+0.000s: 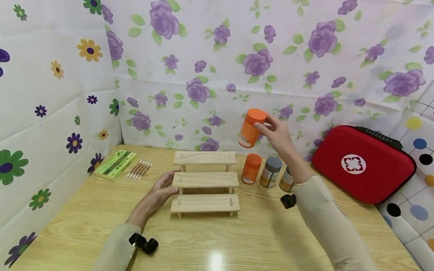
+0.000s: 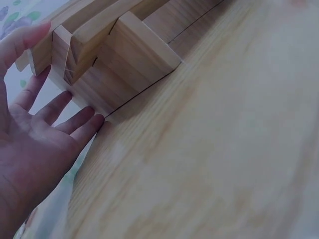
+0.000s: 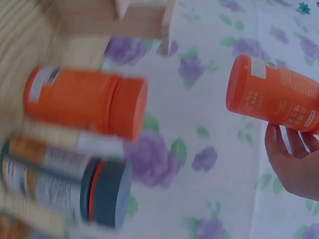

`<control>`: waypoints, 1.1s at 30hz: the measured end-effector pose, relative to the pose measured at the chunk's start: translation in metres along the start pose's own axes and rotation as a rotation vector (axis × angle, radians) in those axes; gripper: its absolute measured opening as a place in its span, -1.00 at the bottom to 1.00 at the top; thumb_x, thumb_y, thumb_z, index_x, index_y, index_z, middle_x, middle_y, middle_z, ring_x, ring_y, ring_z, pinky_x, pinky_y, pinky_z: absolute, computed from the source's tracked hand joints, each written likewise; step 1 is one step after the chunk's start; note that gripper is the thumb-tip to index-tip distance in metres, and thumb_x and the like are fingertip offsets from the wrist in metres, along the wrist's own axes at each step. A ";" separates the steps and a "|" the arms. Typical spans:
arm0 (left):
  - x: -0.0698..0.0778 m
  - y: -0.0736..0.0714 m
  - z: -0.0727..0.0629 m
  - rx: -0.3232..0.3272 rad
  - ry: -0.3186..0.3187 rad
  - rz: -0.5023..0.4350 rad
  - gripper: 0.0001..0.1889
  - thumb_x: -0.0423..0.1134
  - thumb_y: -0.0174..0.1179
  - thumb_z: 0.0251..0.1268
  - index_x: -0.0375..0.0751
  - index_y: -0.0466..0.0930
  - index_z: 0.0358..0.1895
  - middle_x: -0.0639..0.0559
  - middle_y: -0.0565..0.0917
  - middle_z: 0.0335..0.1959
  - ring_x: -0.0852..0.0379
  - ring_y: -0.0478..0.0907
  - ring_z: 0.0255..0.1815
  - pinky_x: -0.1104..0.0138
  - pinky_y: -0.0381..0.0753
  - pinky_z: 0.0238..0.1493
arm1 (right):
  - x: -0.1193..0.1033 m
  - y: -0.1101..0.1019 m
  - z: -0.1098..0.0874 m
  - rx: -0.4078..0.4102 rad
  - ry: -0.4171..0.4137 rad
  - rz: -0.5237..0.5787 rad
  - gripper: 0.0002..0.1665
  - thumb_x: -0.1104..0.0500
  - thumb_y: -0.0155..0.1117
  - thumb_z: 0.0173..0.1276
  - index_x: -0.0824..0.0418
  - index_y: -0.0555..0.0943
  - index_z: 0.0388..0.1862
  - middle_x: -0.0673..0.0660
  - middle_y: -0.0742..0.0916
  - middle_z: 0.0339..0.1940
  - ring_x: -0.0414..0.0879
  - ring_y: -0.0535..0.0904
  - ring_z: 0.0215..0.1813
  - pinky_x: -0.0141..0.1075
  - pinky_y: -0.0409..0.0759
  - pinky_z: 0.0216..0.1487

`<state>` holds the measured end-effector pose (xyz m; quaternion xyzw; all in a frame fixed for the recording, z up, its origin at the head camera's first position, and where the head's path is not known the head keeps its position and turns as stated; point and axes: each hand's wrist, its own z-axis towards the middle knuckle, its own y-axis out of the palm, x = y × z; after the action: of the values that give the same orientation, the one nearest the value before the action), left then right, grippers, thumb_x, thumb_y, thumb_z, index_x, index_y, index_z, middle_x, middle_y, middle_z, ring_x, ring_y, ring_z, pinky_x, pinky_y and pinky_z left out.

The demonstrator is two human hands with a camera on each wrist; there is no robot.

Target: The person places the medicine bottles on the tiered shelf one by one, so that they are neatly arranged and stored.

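High above the table's back part, my right hand (image 1: 278, 136) grips an orange pill bottle (image 1: 249, 130) near its orange lid. The bottle tilts slightly in the head view, and the right wrist view shows its base and printed label, with the fingertips along one side. At the left end of a three-tier wooden stand (image 1: 205, 180), my left hand (image 1: 162, 194) holds the middle shelf's end between thumb and fingers. In the left wrist view the thumb (image 2: 37, 34) lies at the shelf board and the other fingers spread behind the stand.
Right of the stand are a second orange bottle (image 1: 251, 169), a grey-lidded bottle (image 1: 271, 172) and another bottle (image 1: 286, 180) partly behind my arm. A red first-aid case (image 1: 364, 165) stands farther right. Cotton swabs (image 1: 139, 169) and a green-yellow box (image 1: 116, 164) lie left.
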<state>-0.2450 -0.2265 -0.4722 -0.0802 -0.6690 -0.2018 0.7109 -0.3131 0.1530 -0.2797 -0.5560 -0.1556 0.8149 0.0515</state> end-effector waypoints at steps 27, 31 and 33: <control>-0.003 -0.002 0.003 0.013 -0.023 0.013 -0.18 -0.37 0.06 0.36 -0.32 -0.23 0.56 -0.29 -0.20 0.60 -0.14 -0.15 0.59 0.62 0.41 0.19 | -0.023 0.151 0.010 -0.215 -0.025 0.145 -0.36 0.12 0.23 0.42 0.12 0.35 0.45 0.22 0.57 0.27 0.14 0.53 0.31 -0.07 0.51 0.32; -0.002 -0.001 0.002 0.017 -0.028 0.023 -0.20 -0.36 0.07 0.36 -0.30 -0.18 0.55 -0.28 -0.14 0.59 -0.01 -0.02 0.54 0.61 0.41 0.21 | -0.020 0.164 0.011 -0.224 -0.012 0.125 -0.35 0.11 0.25 0.41 0.10 0.36 0.45 0.21 0.57 0.29 0.15 0.54 0.29 -0.06 0.53 0.30; -0.002 -0.001 0.001 0.020 -0.033 0.019 -0.20 -0.35 0.08 0.35 -0.29 -0.17 0.55 -0.27 -0.14 0.60 -0.01 -0.03 0.54 0.61 0.41 0.20 | -0.017 0.169 0.010 -0.220 0.016 0.120 -0.33 0.08 0.26 0.40 0.09 0.35 0.46 0.19 0.56 0.30 0.15 0.53 0.30 -0.06 0.52 0.30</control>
<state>-0.2463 -0.2266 -0.4739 -0.0828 -0.6818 -0.1870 0.7024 -0.3011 -0.0130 -0.3132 -0.5729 -0.2102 0.7901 -0.0576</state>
